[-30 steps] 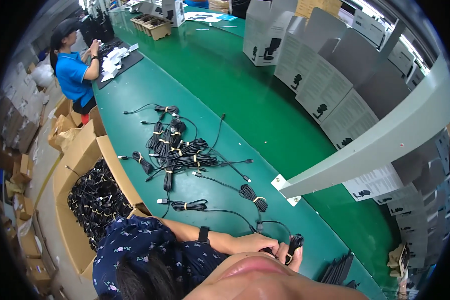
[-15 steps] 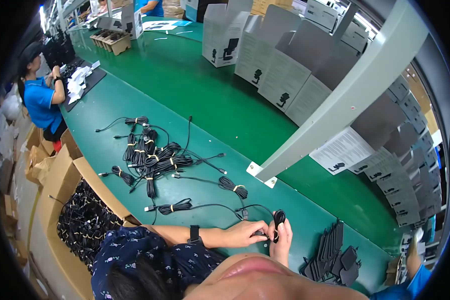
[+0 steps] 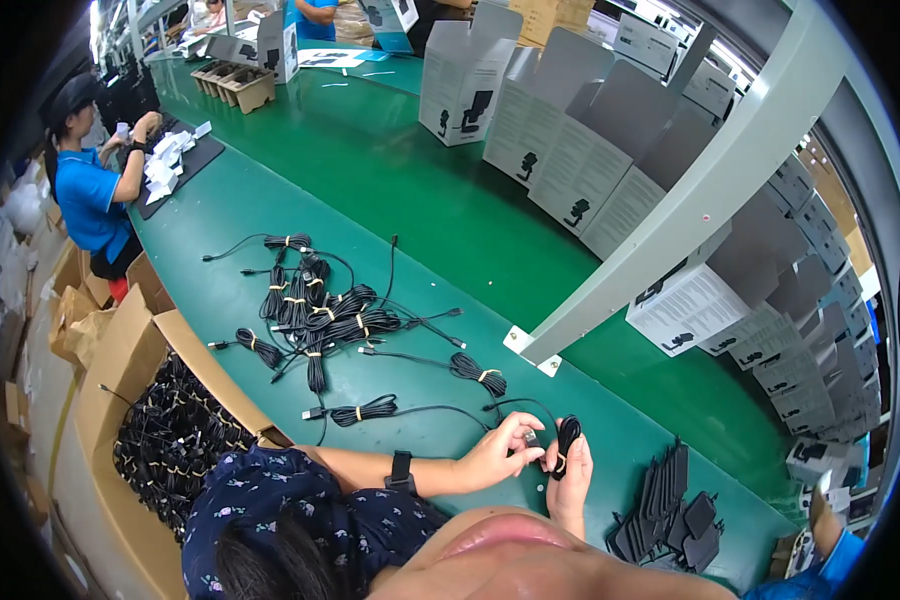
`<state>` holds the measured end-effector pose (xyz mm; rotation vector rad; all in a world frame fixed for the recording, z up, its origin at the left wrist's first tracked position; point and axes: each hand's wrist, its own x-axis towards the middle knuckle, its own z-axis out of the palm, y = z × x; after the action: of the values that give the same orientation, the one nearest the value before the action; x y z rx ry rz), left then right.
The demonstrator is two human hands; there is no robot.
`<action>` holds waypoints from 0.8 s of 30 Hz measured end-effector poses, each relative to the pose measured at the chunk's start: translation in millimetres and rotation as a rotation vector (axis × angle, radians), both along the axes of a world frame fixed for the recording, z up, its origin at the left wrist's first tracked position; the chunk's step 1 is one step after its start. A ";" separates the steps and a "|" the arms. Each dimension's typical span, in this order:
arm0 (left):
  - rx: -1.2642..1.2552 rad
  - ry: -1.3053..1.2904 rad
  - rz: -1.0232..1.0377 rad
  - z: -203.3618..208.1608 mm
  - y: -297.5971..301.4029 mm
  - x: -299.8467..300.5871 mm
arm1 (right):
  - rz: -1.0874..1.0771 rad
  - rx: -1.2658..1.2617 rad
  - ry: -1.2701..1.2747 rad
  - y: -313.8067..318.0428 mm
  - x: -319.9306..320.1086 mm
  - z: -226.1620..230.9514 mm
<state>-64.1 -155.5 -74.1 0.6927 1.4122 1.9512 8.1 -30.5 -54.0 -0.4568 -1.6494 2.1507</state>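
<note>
A coiled black cable bundle (image 3: 568, 440), tied with a pale band, is held upright in the right hand (image 3: 573, 480), its coils pinched between thumb and fingers above the green desk (image 3: 420, 480). By the left hand (image 3: 498, 455), just beside it at nine o'clock, a small plug (image 3: 532, 438) with a silvery end is surrounded — the fingers are curled about it, but whether it is firmly pinched cannot be told. A dark watch (image 3: 401, 472) is worn on the left wrist.

From the hands, one tied bundle (image 3: 478, 373) is seen at eleven o'clock and another (image 3: 363, 410) between nine and ten. A heap of banded black cables (image 3: 335, 315) is spread farther off at ten o'clock, and a carton (image 3: 95, 430) filled with more cables is placed beside the desk at nine. At four o'clock, flat black plates (image 3: 660, 510) are piled. The foot of a pale metal post (image 3: 690, 200) is fixed to the desk at twelve o'clock; beyond it, printed boxes (image 3: 580, 180) are lined up. Far off at ten o'clock — at the desk's edge — small things are handled by a person in a blue shirt (image 3: 92, 195).
</note>
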 end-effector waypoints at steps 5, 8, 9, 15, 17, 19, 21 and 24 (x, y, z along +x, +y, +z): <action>0.176 -0.131 -0.116 4.7 -0.4 3.1 | 0.148 -0.092 -0.019 2.4 4.0 -0.9; 0.100 -0.058 -0.095 0.6 -0.3 3.6 | 0.163 -0.064 -0.023 3.5 4.6 -1.5; 0.101 -0.058 -0.094 0.7 0.0 4.0 | 0.166 -0.053 -0.024 3.7 4.7 -1.5; 0.081 -0.026 0.053 12.6 -1.8 1.0 | 0.167 -0.025 -0.003 -6.0 4.6 -1.7; 0.118 0.025 0.043 7.9 -0.9 0.2 | 0.138 -0.017 0.008 -5.3 3.6 -5.8; 0.076 0.040 0.026 8.4 -1.9 -0.2 | 0.099 0.013 -0.026 -6.0 3.0 -1.8; 0.076 0.040 0.022 8.4 -1.7 -0.6 | 0.028 0.064 -0.062 -3.9 1.7 -4.6; 0.081 0.012 0.028 15.8 -4.5 -1.2 | 0.007 0.092 -0.039 -1.5 1.2 -3.8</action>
<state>-65.3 -160.0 -58.3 0.7267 1.3630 2.0387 9.3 -32.0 -57.8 -0.4688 -1.7649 2.0723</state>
